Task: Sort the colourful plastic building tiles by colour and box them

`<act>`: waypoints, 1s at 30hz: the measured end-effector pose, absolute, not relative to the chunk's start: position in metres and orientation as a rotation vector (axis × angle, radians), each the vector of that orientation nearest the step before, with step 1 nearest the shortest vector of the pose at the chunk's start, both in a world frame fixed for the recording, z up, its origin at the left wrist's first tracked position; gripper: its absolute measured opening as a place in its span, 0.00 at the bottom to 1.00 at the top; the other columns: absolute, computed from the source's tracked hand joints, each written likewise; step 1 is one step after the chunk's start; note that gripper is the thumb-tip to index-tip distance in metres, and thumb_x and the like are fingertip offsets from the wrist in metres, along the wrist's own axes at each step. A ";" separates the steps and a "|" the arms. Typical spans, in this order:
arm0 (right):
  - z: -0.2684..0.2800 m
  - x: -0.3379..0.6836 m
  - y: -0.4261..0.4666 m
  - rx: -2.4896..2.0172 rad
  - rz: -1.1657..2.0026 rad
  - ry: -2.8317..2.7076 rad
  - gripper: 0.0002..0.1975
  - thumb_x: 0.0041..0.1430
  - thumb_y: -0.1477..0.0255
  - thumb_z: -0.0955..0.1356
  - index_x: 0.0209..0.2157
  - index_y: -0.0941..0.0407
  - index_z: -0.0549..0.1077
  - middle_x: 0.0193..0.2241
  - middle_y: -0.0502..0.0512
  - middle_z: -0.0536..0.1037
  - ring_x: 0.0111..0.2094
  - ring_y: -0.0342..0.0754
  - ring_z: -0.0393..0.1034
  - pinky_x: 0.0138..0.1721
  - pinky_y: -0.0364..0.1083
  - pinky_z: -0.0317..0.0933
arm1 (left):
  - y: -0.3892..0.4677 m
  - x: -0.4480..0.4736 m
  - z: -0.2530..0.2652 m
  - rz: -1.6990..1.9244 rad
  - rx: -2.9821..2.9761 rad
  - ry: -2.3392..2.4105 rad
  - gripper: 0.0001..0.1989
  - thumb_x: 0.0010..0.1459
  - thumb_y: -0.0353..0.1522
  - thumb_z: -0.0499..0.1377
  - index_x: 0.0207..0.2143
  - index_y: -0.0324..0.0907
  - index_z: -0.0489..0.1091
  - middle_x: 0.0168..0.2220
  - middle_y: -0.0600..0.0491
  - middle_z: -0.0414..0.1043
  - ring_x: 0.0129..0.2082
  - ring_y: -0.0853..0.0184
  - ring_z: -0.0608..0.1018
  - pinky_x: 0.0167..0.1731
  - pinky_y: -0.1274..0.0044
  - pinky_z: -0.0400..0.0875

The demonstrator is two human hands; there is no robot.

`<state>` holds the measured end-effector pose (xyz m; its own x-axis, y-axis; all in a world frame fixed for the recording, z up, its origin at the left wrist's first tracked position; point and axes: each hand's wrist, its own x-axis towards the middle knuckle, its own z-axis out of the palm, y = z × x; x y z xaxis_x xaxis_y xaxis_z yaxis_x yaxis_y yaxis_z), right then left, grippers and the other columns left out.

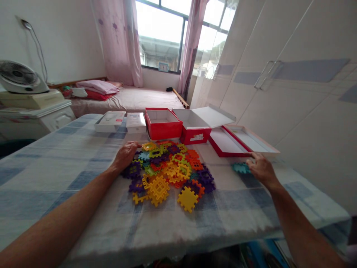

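Note:
A heap of plastic interlocking tiles (167, 169) in yellow, orange, purple, green and blue lies on the table. Some tiles have cut-out middles; a solid yellow tile (187, 199) lies at the front. My left hand (126, 153) rests at the heap's left edge, fingers stretched toward the far tiles, with no tile visible in it. Out to the right, my right hand (262, 169) is beside teal tiles (241, 168), fingertips at their right edge and close to the red tray's near rim. Its fingers look spread, and part of them is hidden by the hand.
Behind the heap stand a red box (164, 130), another red box (195, 136) with its white lid raised, and a shallow red tray (229, 153). A pale tray (259, 143) adjoins it. Two white boxes (136, 124) stand left. A checked cloth (92, 219) covers the table.

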<state>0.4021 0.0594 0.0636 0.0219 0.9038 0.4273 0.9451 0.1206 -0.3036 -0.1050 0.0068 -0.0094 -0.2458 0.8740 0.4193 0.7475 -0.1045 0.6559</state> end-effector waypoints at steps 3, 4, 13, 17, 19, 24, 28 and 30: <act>0.067 0.371 0.048 -1.638 0.027 -1.919 0.17 0.51 0.73 0.61 0.42 0.59 0.74 0.42 0.61 0.75 0.39 0.50 0.71 0.44 0.50 0.63 | 0.007 -0.105 -0.010 1.273 1.823 2.002 0.34 0.57 0.50 0.36 0.35 0.37 0.74 0.43 0.44 0.72 0.46 0.59 0.72 0.51 0.71 0.63; 0.069 0.356 0.041 -1.564 0.162 -1.981 0.16 0.53 0.71 0.61 0.42 0.58 0.73 0.41 0.59 0.76 0.39 0.49 0.71 0.43 0.48 0.64 | 0.008 -0.105 -0.011 1.273 1.819 2.003 0.34 0.57 0.50 0.36 0.35 0.37 0.74 0.43 0.45 0.72 0.45 0.59 0.73 0.51 0.71 0.63; 0.059 0.239 0.004 -1.134 0.337 -2.531 0.13 0.55 0.73 0.65 0.43 0.57 0.73 0.40 0.58 0.72 0.43 0.48 0.66 0.47 0.48 0.59 | 0.007 -0.103 -0.010 1.299 1.815 1.989 0.33 0.58 0.49 0.37 0.34 0.37 0.74 0.41 0.44 0.73 0.44 0.60 0.73 0.49 0.71 0.64; 0.049 0.228 0.013 -1.085 0.235 -2.634 0.14 0.52 0.73 0.67 0.43 0.58 0.72 0.40 0.59 0.71 0.44 0.50 0.64 0.50 0.50 0.56 | 0.007 -0.102 -0.011 1.312 1.815 1.986 0.33 0.58 0.49 0.36 0.34 0.37 0.74 0.41 0.45 0.72 0.44 0.60 0.73 0.49 0.71 0.64; 0.047 0.227 0.014 -1.057 0.296 -2.622 0.13 0.52 0.72 0.67 0.41 0.57 0.72 0.40 0.57 0.70 0.44 0.49 0.64 0.49 0.48 0.57 | 0.007 -0.102 -0.011 1.322 1.812 1.983 0.33 0.58 0.49 0.36 0.34 0.38 0.74 0.41 0.45 0.72 0.44 0.60 0.73 0.49 0.71 0.64; 0.061 0.242 0.012 -1.198 0.378 -2.531 0.09 0.56 0.66 0.65 0.36 0.56 0.73 0.38 0.54 0.70 0.40 0.46 0.65 0.44 0.45 0.58 | 0.008 -0.101 -0.012 1.325 1.798 1.980 0.32 0.59 0.48 0.37 0.34 0.38 0.74 0.41 0.44 0.72 0.44 0.60 0.73 0.48 0.71 0.65; 0.072 0.252 0.004 -1.379 0.349 -2.695 0.13 0.55 0.62 0.65 0.33 0.56 0.75 0.35 0.55 0.71 0.36 0.47 0.66 0.39 0.46 0.58 | 0.008 -0.102 -0.012 1.321 1.797 1.981 0.32 0.59 0.48 0.37 0.35 0.39 0.74 0.42 0.45 0.72 0.44 0.60 0.73 0.49 0.70 0.64; 0.072 0.250 -0.001 -1.421 0.276 -2.740 0.15 0.54 0.62 0.66 0.38 0.56 0.75 0.39 0.58 0.71 0.39 0.49 0.66 0.41 0.46 0.58 | 0.008 -0.102 -0.012 1.322 1.793 1.987 0.32 0.59 0.49 0.37 0.35 0.39 0.74 0.42 0.45 0.72 0.45 0.60 0.73 0.49 0.70 0.64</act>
<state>0.2502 -0.0009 0.0722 -0.5787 0.8144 -0.0443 0.8068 0.5637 -0.1769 -0.1017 0.0076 -0.0116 -0.2704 0.8637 0.4253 0.7258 -0.1073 0.6794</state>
